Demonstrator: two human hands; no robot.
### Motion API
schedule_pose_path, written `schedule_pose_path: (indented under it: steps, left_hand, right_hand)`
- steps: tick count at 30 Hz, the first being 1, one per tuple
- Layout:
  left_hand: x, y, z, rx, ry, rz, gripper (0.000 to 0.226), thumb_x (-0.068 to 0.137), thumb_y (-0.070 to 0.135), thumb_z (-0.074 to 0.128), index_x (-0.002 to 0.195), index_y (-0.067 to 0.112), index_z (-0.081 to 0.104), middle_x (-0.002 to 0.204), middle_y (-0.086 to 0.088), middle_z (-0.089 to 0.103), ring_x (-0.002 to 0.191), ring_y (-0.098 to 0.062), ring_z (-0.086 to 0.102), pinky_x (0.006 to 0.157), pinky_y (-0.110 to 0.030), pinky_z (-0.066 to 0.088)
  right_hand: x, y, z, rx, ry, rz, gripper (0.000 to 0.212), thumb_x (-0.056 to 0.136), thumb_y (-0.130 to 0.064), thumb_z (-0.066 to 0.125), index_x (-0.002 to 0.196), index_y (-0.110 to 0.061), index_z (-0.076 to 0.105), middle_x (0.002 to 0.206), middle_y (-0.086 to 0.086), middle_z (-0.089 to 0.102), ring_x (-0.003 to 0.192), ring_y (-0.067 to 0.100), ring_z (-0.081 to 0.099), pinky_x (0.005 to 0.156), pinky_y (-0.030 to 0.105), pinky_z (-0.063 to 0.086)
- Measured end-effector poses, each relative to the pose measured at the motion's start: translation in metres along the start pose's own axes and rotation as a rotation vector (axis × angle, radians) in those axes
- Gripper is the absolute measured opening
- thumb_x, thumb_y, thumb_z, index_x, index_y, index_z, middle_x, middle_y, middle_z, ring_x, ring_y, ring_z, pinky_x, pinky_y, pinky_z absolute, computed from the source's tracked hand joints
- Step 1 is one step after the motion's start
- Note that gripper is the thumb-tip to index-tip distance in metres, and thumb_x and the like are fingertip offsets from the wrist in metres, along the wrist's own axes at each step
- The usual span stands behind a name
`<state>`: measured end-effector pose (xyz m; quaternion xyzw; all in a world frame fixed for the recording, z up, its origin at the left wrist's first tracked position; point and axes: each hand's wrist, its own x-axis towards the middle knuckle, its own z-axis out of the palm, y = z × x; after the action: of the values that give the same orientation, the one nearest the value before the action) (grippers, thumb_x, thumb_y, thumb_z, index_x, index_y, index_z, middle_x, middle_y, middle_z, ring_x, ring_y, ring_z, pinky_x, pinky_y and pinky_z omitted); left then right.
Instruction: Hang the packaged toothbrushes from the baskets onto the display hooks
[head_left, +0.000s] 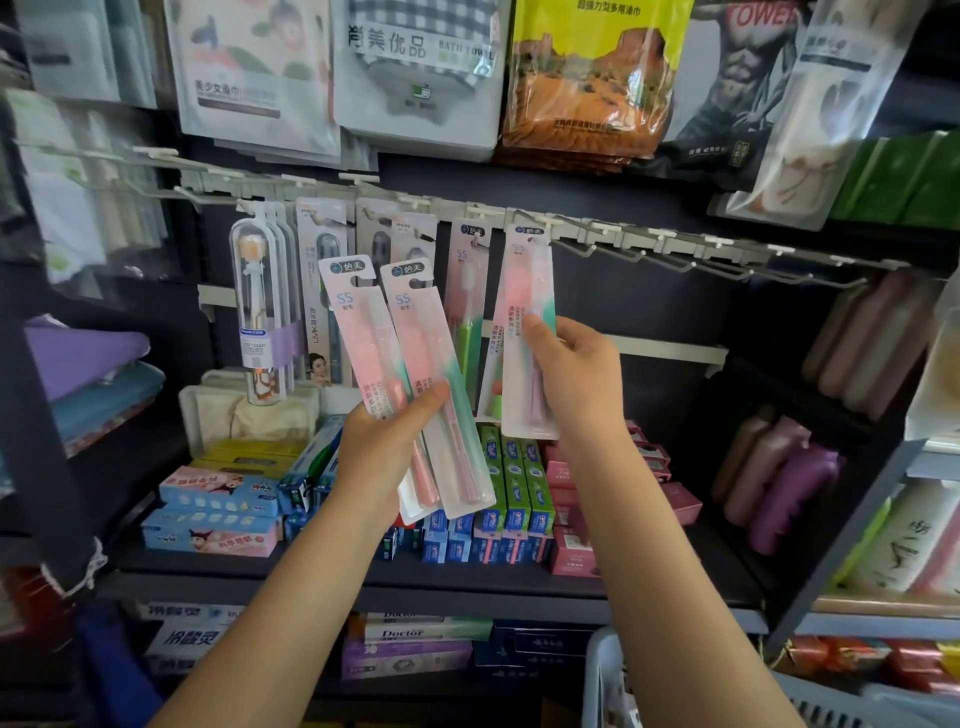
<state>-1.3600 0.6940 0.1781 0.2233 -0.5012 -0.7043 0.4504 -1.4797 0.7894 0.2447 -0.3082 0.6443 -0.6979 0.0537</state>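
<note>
Right hand (574, 374): grip pinches toothbrush pack (524, 332) at mid-height, its hang-hole on hook (535, 236), seemingly to steady it; left hand (389, 441) clasps two spare packs (415, 384) fanned, probably queued for the hooks.

You hold toothbrush packs (415, 364) of glossy clear plastic over smooth printed card, pink fading to green. The display hooks (675, 260) look like pale, matt-coated metal wire. The toothpaste boxes (514, 483) on the shelf are shiny printed cardboard. The towel packs (415, 67) above are wrapped in glossy film. The basket (613, 686) is smooth pale plastic.
</note>
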Motion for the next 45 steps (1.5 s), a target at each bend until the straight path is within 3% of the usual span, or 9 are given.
schedule_pose_path:
  steps: [4,13,17,20,25,28,32,35,45]
  left_hand:
    - [0.001,-0.002,0.001,0.019,0.001,0.001,0.021,0.084,0.022,0.081,0.098,0.030,0.068,0.092,0.011,0.078,0.089,-0.009,0.072,0.077,-0.031,0.055]
    - [0.005,-0.008,0.002,0.033,0.009,-0.001,0.021,0.081,0.023,0.083,0.091,0.030,0.066,0.078,0.018,0.075,0.085,-0.005,0.069,0.074,-0.029,0.051]
    - [0.005,-0.012,0.004,0.015,-0.022,0.008,0.023,0.083,0.022,0.082,0.089,0.032,0.062,0.076,0.021,0.071,0.079,0.004,0.065,0.064,-0.019,0.044]
    - [0.005,-0.015,0.008,0.032,-0.056,0.010,0.023,0.082,0.023,0.083,0.093,0.031,0.064,0.079,0.020,0.073,0.078,0.006,0.067,0.064,-0.016,0.043]
    - [0.005,-0.016,0.019,0.072,-0.070,-0.004,0.024,0.082,0.026,0.082,0.103,0.028,0.070,0.092,0.010,0.078,0.091,-0.008,0.073,0.069,-0.018,0.054]
    - [0.003,-0.013,0.020,0.078,-0.082,-0.033,0.016,0.087,0.034,0.077,0.094,0.033,0.063,0.087,0.015,0.069,0.086,-0.003,0.065,0.068,-0.017,0.045]
    - [0.006,-0.011,0.018,0.091,-0.055,-0.086,0.035,0.085,0.050,0.075,0.108,0.023,0.075,0.096,-0.001,0.077,0.096,-0.023,0.072,0.085,-0.040,0.057]
    - [0.005,-0.013,0.016,0.097,-0.069,-0.083,0.029,0.093,0.042,0.069,0.106,0.018,0.076,0.077,-0.003,0.072,0.073,-0.021,0.070,0.066,-0.034,0.057]
    - [0.002,-0.009,0.019,0.045,-0.105,-0.092,0.027,0.098,0.033,0.063,0.105,0.009,0.073,0.068,-0.004,0.064,0.058,-0.017,0.061,0.055,-0.029,0.054]
  right_hand:
    - [0.008,0.008,0.003,-0.048,0.014,0.001,0.030,0.098,-0.034,0.064,0.090,-0.006,0.072,0.090,0.025,0.072,0.089,0.053,0.066,0.077,0.066,0.055]
    - [0.015,0.056,0.004,-0.145,-0.009,0.279,0.050,0.096,-0.051,0.061,0.118,-0.007,0.058,0.109,0.007,0.066,0.100,0.026,0.065,0.089,0.043,0.056]
    - [0.003,0.067,-0.004,-0.136,0.091,0.243,0.043,0.094,-0.035,0.068,0.128,-0.016,0.049,0.119,0.003,0.057,0.100,0.015,0.060,0.082,0.031,0.053]
    - [-0.012,0.062,-0.007,-0.118,-0.086,0.100,0.023,0.100,-0.030,0.061,0.114,-0.012,0.065,0.103,0.004,0.071,0.089,0.011,0.067,0.077,0.026,0.053]
    - [-0.026,0.055,-0.006,-0.138,-0.384,0.018,0.025,0.096,-0.035,0.067,0.113,-0.017,0.069,0.102,-0.003,0.075,0.099,0.010,0.071,0.093,0.033,0.057]
    - [-0.027,0.055,-0.009,-0.053,-0.338,0.034,0.019,0.098,-0.026,0.066,0.113,-0.015,0.066,0.101,0.000,0.076,0.099,0.020,0.073,0.096,0.045,0.057]
    - [-0.027,0.047,-0.014,0.096,-0.247,0.012,0.016,0.104,-0.021,0.056,0.115,-0.010,0.059,0.085,-0.008,0.076,0.081,0.009,0.072,0.077,0.030,0.058]
    - [-0.022,0.037,-0.017,0.118,-0.176,-0.038,0.015,0.104,-0.023,0.055,0.114,-0.013,0.061,0.082,-0.011,0.074,0.079,0.005,0.069,0.076,0.024,0.057]
    - [-0.005,0.013,-0.012,0.139,-0.094,-0.028,0.017,0.103,-0.023,0.058,0.112,-0.014,0.069,0.084,-0.008,0.077,0.081,0.007,0.071,0.077,0.026,0.059]
